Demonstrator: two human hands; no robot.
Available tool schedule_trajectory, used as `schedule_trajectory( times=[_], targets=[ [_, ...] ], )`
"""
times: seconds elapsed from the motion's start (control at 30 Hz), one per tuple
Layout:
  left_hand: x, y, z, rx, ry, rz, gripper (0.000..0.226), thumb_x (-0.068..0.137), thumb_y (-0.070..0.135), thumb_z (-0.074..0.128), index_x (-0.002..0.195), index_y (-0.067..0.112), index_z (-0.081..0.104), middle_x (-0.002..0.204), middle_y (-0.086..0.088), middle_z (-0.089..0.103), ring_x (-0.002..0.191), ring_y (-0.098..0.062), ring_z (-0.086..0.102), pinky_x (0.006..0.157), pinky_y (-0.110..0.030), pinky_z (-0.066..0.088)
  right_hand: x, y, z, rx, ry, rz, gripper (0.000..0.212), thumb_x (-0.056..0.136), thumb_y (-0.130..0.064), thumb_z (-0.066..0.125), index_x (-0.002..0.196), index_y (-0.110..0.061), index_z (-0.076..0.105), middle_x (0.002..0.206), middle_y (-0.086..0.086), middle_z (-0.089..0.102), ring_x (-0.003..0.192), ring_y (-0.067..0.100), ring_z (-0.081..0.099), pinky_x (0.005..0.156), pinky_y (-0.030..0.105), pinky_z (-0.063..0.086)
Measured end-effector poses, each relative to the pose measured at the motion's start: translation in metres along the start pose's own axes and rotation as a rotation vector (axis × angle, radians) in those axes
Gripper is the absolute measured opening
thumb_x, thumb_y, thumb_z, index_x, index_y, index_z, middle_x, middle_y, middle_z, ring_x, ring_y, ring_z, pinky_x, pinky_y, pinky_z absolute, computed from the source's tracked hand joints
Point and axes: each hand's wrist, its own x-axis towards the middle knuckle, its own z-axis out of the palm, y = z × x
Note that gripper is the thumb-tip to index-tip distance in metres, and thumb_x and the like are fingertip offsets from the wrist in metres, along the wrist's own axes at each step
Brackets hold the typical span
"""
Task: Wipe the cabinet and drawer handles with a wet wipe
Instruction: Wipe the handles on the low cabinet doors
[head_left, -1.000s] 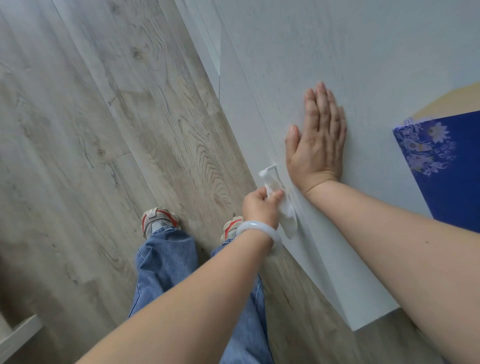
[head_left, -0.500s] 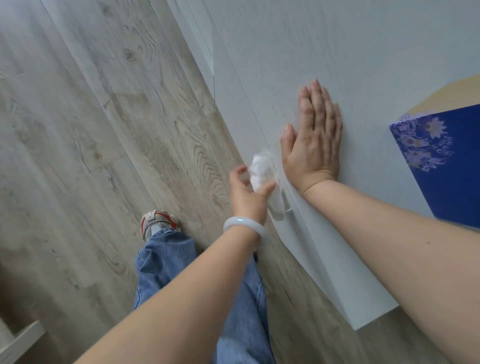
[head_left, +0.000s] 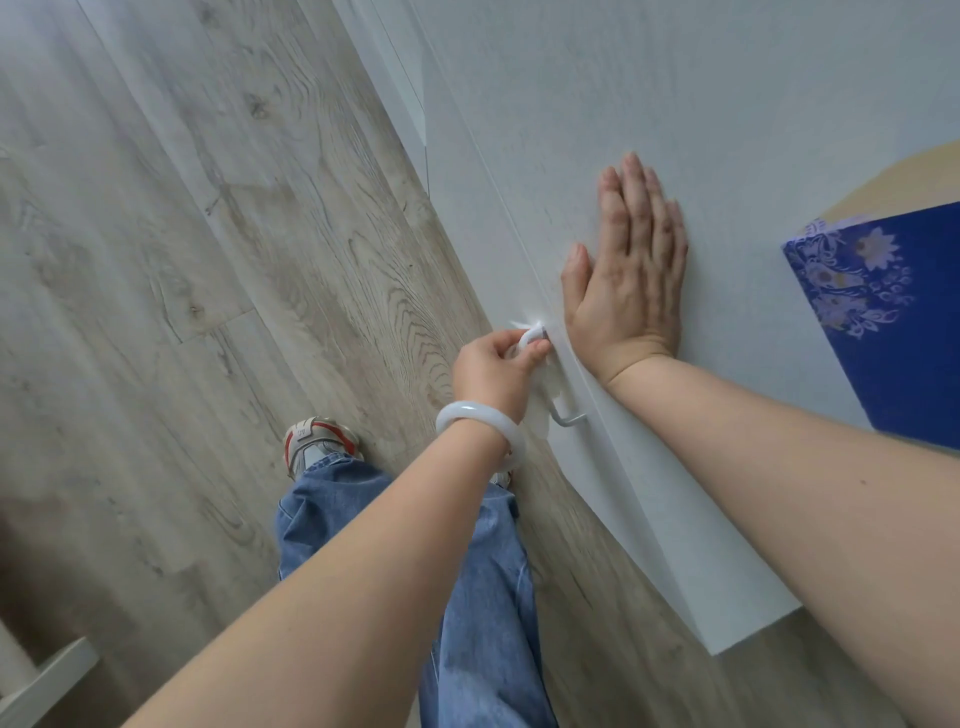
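Grey-brown wood-plank flooring (head_left: 218, 249) runs beneath a white, faintly textured cabinet door (head_left: 649, 93), seen steeply from above. On that door, right of the left hand (head_left: 493, 371), the right hand (head_left: 631, 270) lies flat with fingers straight and together, palm pressed to the panel and holding nothing; this looks like bracing, so the door does not swing or rattle while the handle is rubbed. The left hand is curled round the upper end of the slim silver metal bar handle (head_left: 563, 413), pinching a crumpled white wet wipe (head_left: 537, 415) against it. The wipe wraps the bar under the fingers and a loose tail hangs below the wrist, beside the pale translucent bangle (head_left: 480, 421). Wrapping the cloth round the bar probably lets one stroke clean every side at once. The handle's lower bracket shows bare just below the left hand, so that end likely remains to be wiped. Well right of the right hand sits a dark blue floral-patterned panel (head_left: 893, 312). Below the left forearm are blue jeans (head_left: 467, 571) and a grey-and-red trainer (head_left: 319, 441).
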Motion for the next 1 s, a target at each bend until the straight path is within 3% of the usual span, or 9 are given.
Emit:
schedule_trajectory(
  times=[0.17, 0.27, 0.43, 0.67, 0.8, 1.0],
  targets=[
    [-0.004, -0.005, -0.001, -0.094, 0.005, -0.104, 0.012, 0.083, 0.028, 0.073, 0.082, 0.016, 0.073, 0.073, 0.001, 0.069, 0.066, -0.013, 0.063, 0.064, -0.027, 0.052, 0.0, -0.001, 0.001, -0.009, 0.0, -0.003, 0.064, 0.088, -0.031, 0.04, 0.147, -0.007, 0.033, 0.156, 0.01, 0.028, 0.144, 0.025, 0.025, 0.118, 0.043, 0.018],
    [-0.008, -0.006, -0.002, -0.097, -0.012, -0.138, 0.024, 0.084, 0.032, 0.072, 0.087, 0.008, 0.073, 0.071, 0.0, 0.067, 0.062, -0.013, 0.059, 0.058, -0.021, 0.05, 0.0, -0.001, 0.0, 0.001, 0.001, 0.0, 0.064, 0.089, -0.031, 0.04, 0.147, -0.006, 0.033, 0.156, 0.01, 0.028, 0.144, 0.025, 0.025, 0.118, 0.042, 0.017],
    [0.006, 0.003, -0.012, -0.073, -0.055, -0.069, 0.033, 0.092, 0.033, 0.06, 0.093, 0.003, 0.072, 0.087, -0.013, 0.07, 0.077, -0.019, 0.061, 0.082, -0.037, 0.052, 0.0, 0.0, 0.0, -0.002, 0.0, -0.002, 0.064, 0.088, -0.031, 0.04, 0.147, -0.006, 0.033, 0.156, 0.011, 0.027, 0.145, 0.025, 0.024, 0.119, 0.042, 0.016],
    [0.009, 0.008, -0.013, 0.078, -0.053, -0.051, 0.026, 0.094, 0.032, 0.059, 0.08, 0.012, 0.07, 0.06, 0.006, 0.056, 0.055, -0.009, 0.048, 0.059, -0.023, 0.04, 0.001, 0.0, 0.0, -0.005, -0.011, 0.0, 0.065, 0.088, -0.031, 0.04, 0.148, -0.007, 0.032, 0.157, 0.011, 0.026, 0.145, 0.025, 0.023, 0.119, 0.042, 0.015],
    [0.001, -0.001, -0.011, -0.042, -0.023, -0.114, 0.034, 0.092, 0.036, 0.06, 0.089, 0.005, 0.074, 0.075, -0.002, 0.066, 0.068, -0.012, 0.056, 0.071, -0.025, 0.048, 0.0, 0.0, 0.0, 0.0, -0.005, 0.001, 0.065, 0.088, -0.031, 0.041, 0.148, -0.007, 0.032, 0.156, 0.011, 0.026, 0.145, 0.025, 0.023, 0.119, 0.042, 0.015],
    [-0.016, -0.022, -0.009, -0.116, -0.078, -0.178, 0.04, 0.09, 0.033, 0.064, 0.095, -0.006, 0.069, 0.081, -0.008, 0.062, 0.075, -0.016, 0.054, 0.072, -0.029, 0.046, 0.0, 0.0, 0.0, 0.006, -0.01, 0.003, 0.064, 0.088, -0.03, 0.041, 0.148, -0.007, 0.032, 0.157, 0.011, 0.026, 0.145, 0.025, 0.023, 0.119, 0.043, 0.016]
  ],
)
